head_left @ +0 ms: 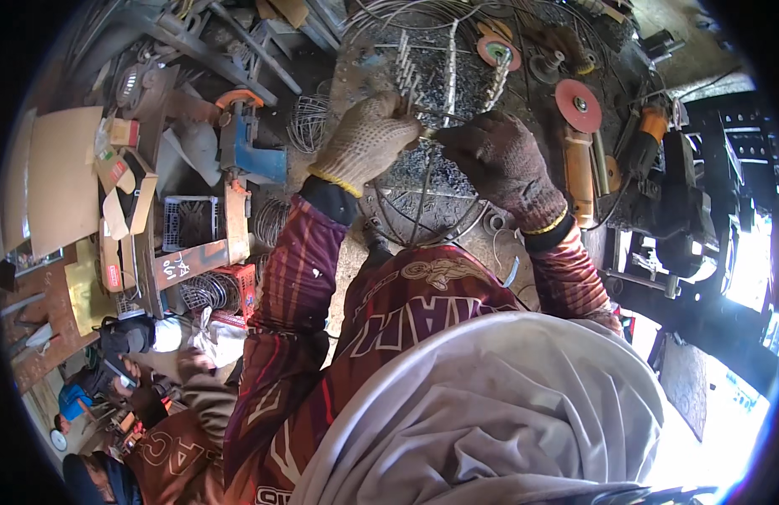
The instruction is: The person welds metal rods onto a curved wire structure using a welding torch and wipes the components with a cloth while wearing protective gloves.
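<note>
A round frame of bent metal wire point(419, 204) stands between my body and the metal work surface point(356, 76). My left hand point(366, 135), in a pale knit glove with a yellow cuff, is closed at the frame's upper side. My right hand point(503, 162), in a darker, dirty glove, closes on it from the other side. The fingertips almost meet at a small yellowish spot, and a thin dark wire runs between the hands. The fingers hide the exact grip. Just beyond stand rows of short metal pegs point(451, 67) among dark metal filings.
To the right lie an angle grinder with a red disc point(578, 106) and another orange grinder point(653, 124). Coils of wire point(309, 123) and a blue-orange clamp tool point(253, 151) are at the left. A co-worker point(166, 446) sits at the lower left. Cardboard boxes point(61, 181) stand farther left.
</note>
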`<state>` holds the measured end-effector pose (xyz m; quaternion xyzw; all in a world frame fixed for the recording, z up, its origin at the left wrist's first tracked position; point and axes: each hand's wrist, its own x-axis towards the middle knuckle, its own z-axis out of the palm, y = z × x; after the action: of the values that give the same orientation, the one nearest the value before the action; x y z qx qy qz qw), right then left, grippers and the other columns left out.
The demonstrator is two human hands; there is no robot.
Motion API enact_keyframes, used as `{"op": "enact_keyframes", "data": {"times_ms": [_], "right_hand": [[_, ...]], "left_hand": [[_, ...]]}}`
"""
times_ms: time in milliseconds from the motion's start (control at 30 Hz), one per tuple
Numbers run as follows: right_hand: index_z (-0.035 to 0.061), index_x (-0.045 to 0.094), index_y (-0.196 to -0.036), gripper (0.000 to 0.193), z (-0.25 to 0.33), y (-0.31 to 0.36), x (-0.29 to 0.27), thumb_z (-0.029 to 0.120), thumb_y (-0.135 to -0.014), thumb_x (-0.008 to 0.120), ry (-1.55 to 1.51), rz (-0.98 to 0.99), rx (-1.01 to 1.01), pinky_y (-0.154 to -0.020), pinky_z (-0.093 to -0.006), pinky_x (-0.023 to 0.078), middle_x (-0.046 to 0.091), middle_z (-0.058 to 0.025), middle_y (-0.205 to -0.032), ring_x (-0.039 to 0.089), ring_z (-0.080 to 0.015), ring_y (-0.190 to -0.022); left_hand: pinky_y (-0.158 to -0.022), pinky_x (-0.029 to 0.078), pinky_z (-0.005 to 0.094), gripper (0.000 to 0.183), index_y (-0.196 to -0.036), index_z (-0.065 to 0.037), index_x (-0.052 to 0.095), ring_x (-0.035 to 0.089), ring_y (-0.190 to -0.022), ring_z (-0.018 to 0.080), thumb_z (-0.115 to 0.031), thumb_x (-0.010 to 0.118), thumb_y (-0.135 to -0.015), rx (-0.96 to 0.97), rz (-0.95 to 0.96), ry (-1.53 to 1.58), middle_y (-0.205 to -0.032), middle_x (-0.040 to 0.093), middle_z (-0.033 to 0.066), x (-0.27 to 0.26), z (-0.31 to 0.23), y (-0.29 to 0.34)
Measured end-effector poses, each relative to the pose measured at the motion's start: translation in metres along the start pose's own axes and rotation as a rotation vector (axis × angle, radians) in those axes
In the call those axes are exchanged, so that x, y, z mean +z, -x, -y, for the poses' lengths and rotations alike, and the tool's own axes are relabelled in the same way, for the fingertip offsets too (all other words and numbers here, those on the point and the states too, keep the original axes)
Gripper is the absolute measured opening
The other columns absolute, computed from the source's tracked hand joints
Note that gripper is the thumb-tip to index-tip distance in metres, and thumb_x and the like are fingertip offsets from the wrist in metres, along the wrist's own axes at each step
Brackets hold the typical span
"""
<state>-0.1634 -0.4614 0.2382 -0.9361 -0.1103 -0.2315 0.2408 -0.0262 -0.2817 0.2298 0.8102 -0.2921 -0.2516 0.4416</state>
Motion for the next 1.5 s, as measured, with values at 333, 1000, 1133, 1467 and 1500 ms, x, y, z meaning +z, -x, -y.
{"op": "enact_keyframes", "data": {"times_ms": [333, 1000, 1133, 1467, 1500], "right_hand": [[0.0166, 0.072, -0.089, 0.011, 0.008, -0.004, -0.001, 0.016, -0.08, 0.066, 0.255, 0.104, -0.097, -0.072, -0.0412, 0.054, 0.063, -0.0044, -0.077, 0.065, -0.0269, -0.078], [0.0111, 0.076, -0.099, 0.019, 0.018, 0.065, -0.006, 0.01, -0.08, 0.078, -0.141, -0.149, 0.374, -0.076, -0.0387, 0.054, 0.074, -0.0079, -0.089, 0.068, -0.0268, -0.083], [0.0122, 0.075, -0.099, 0.021, 0.014, 0.062, 0.0, 0.009, -0.079, 0.079, -0.162, -0.177, 0.279, -0.076, -0.0386, 0.054, 0.075, -0.0073, -0.091, 0.069, -0.0261, -0.085], [0.015, 0.076, -0.099, 0.017, 0.025, 0.03, -0.002, 0.016, -0.082, 0.074, 0.059, 0.026, 0.153, -0.077, -0.0401, 0.055, 0.073, -0.0051, -0.09, 0.069, -0.0258, -0.086], [0.0152, 0.076, -0.1, 0.018, 0.025, 0.024, -0.002, 0.016, -0.082, 0.074, 0.068, 0.039, 0.124, -0.077, -0.0398, 0.055, 0.073, -0.0049, -0.089, 0.069, -0.026, -0.086]], "left_hand": [[-0.075, 0.052, 0.0394, 0.029, -0.091, -0.001, 0.066, 0.068, -0.08, 0.0295, -0.029, 0.07, -0.083, 0.028, 0.019, -0.116, -0.084, 0.068, 0.0154, -0.001, -0.001, -0.001], [-0.064, 0.049, 0.0292, 0.017, -0.094, 0.0, 0.064, 0.061, -0.072, 0.0114, -0.018, 0.064, -0.093, 0.036, 0.12, 0.091, -0.081, 0.063, 0.0044, -0.001, -0.003, 0.016], [-0.062, 0.046, 0.0273, 0.017, -0.094, 0.0, 0.064, 0.058, -0.071, 0.0088, -0.018, 0.063, -0.094, -0.022, 0.125, 0.112, -0.082, 0.061, 0.0031, 0.0, -0.004, 0.017], [-0.07, 0.05, 0.0302, 0.022, -0.096, 0.0, 0.066, 0.063, -0.075, 0.0125, -0.021, 0.066, -0.088, -0.074, 0.108, 0.011, -0.084, 0.068, 0.007, -0.004, -0.023, 0.023], [-0.071, 0.05, 0.0318, 0.023, -0.096, -0.001, 0.066, 0.064, -0.076, 0.0157, -0.022, 0.067, -0.087, -0.048, 0.094, 0.005, -0.084, 0.069, 0.009, -0.003, -0.017, 0.02]]}}
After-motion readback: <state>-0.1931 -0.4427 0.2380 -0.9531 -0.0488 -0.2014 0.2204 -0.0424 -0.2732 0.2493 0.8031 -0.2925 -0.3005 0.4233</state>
